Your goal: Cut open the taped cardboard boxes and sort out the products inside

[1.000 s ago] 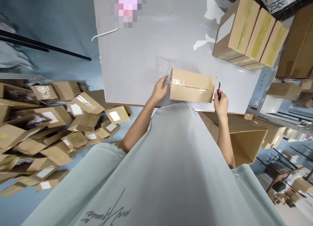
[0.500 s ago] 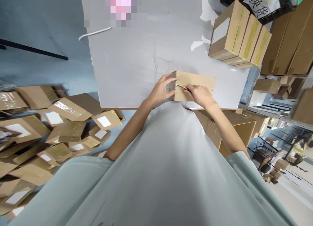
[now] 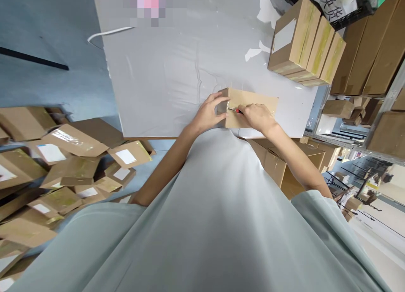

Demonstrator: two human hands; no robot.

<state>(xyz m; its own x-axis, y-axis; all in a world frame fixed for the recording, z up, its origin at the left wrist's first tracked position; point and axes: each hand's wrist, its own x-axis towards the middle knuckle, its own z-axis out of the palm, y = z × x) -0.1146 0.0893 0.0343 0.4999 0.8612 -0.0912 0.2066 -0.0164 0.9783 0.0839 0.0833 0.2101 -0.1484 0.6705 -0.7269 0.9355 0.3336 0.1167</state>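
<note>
A brown cardboard box [image 3: 237,97] lies at the near edge of the grey table [image 3: 158,81]. Around its left end sits my left hand [image 3: 209,113], fingers and thumb spread apart at the box's edges, steadying that end. My right hand [image 3: 257,116] is over the top of the box, closed on a small red and black cutter [image 3: 238,111]. The cutter's thin tip points left and touches the tape near the left end of the box. My right fingers hide most of its handle.
Stacked taped boxes [image 3: 303,39] stand at the table's right back. Many cardboard boxes [image 3: 76,140] are piled on the floor at left. An open carton [image 3: 287,174] is below the near edge at right, beside metal shelving [image 3: 344,144]. A white cable [image 3: 110,31] hangs over the left edge.
The view has shifted slightly, moving the surroundings left. My right hand and the cutter have moved a little to the left along the box; my left hand keeps its place at the box's end.
</note>
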